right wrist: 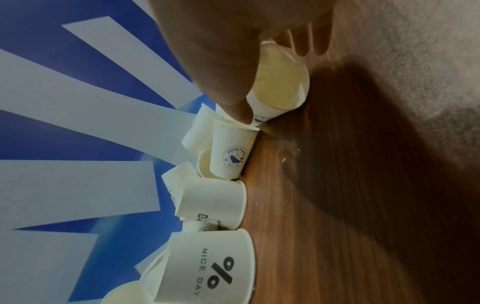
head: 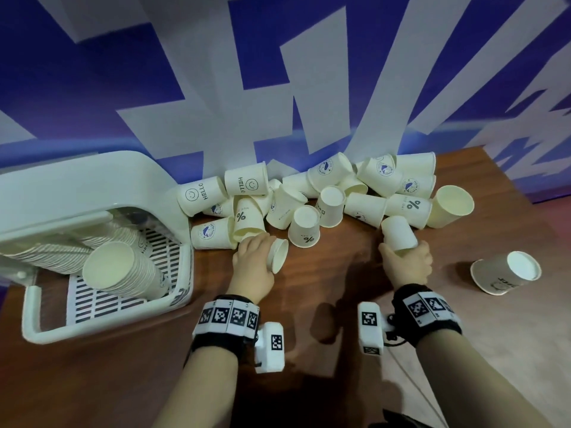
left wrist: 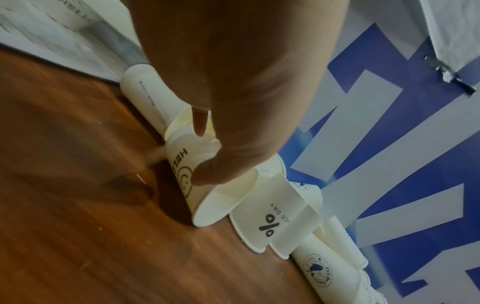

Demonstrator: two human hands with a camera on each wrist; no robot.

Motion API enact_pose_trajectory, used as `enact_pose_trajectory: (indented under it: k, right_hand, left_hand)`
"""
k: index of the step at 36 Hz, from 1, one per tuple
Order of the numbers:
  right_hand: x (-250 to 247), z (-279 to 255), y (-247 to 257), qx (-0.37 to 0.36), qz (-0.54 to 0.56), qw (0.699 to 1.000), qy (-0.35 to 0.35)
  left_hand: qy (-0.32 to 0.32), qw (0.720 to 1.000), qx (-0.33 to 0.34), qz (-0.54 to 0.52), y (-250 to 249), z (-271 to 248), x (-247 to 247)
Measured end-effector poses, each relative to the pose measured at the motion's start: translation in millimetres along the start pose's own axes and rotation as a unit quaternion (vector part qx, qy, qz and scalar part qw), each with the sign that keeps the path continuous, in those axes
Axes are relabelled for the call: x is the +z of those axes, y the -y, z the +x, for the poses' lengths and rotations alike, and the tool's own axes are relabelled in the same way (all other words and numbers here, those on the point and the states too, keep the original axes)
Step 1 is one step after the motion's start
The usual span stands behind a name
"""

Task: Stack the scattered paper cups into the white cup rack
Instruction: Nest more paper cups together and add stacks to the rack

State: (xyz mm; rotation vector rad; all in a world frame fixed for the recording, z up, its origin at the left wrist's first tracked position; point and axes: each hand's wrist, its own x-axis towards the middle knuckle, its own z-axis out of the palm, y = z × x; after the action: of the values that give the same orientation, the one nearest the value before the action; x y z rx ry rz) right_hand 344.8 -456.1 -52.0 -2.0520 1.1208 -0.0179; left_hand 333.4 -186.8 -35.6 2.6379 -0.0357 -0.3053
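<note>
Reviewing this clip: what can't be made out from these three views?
- Head view: the left hand covers most of its cup, hiding the print.
- Right wrist view: the right hand hides most of its cup; its print is unreadable.
- Head view: the rack hood hides where the stacks end; cup count unclear.
- Pile: rear cups overlap, uncountable.

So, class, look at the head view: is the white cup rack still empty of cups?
No: the white cup rack already holds nested stacks of paper cups lying on its slotted tray.
</note>
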Motion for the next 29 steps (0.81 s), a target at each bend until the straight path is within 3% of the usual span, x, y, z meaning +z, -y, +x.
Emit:
enact_pose_trajectory:
  k: [12,20,25,29]
  right_hand:
    - [2,-7,-14,0.004,-0.015,1.000,0.011]
    - [-1,-22,-25,0.000,-0.002,0.999,0.042]
    - [-4,-32,-28,-0.001,0.008,0.998,0.057]
    - [-6,-42,-28,-0.001,0.047,0.996,0.072]
  left_hand:
    - [-0.016,0.998,0.000,0.063,5,-4,2]
    - [0.011,0.995,-0.013,0.097,-1,-14,4]
    - [0.042,0.994,-0.023,0.094,-2,-19,6]
    - [0.030,0.997,-0.029,0.062,-1,-24,2]
